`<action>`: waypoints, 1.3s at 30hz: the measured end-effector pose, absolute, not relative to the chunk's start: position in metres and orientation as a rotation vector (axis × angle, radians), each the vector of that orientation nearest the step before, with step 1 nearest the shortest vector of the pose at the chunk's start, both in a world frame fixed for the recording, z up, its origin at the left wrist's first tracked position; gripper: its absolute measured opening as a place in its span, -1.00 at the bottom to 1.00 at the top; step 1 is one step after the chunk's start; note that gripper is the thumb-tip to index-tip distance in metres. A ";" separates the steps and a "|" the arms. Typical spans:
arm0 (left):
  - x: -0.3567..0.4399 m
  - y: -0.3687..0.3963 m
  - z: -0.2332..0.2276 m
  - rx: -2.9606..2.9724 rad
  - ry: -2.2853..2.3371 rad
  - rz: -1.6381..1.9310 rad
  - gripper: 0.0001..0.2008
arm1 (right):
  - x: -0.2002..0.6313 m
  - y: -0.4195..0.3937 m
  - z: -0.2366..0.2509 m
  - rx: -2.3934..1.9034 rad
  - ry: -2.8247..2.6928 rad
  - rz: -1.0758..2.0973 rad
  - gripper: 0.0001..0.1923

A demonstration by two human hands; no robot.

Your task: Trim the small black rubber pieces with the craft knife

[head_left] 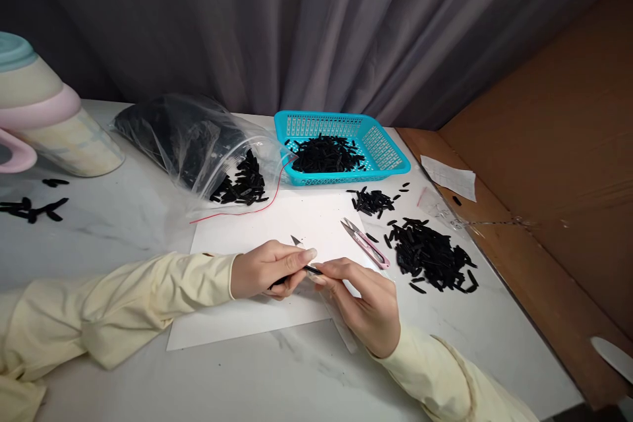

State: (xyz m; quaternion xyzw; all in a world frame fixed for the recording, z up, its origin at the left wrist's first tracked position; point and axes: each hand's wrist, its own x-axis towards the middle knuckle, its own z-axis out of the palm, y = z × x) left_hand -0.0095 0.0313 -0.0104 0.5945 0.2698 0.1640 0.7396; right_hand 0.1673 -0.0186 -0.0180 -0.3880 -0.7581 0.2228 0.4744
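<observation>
R hand (368,303) nearest cam, its grip pinching one end of a thin black piece (312,270) w/ L hand (270,269) closed round the other, both over white paper (247,316) on table (123,231), pink snips (366,243) & loose black pile (432,254) just right.

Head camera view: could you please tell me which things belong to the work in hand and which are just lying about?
In use:
left hand and right hand, both on one black piece
white sheet
pile of black pieces
pink snips
blue basket
plastic bag

Lying about:
pastel jug
paper slip
</observation>
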 end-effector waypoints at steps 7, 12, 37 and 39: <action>-0.010 0.032 -0.010 1.315 0.594 0.355 -0.52 | 0.167 -0.017 -0.020 -0.907 -1.879 0.448 -0.85; -0.010 0.031 -0.011 1.323 0.560 0.352 -0.55 | 0.167 -0.018 -0.020 -0.911 -1.878 0.409 -0.85; -0.008 0.031 -0.010 1.391 0.582 0.277 -0.58 | 0.171 -0.016 -0.015 -1.018 -2.007 0.653 -0.59; -0.008 0.032 -0.010 1.393 0.559 0.271 -0.58 | 0.170 -0.015 -0.012 -1.023 -2.006 0.707 -0.60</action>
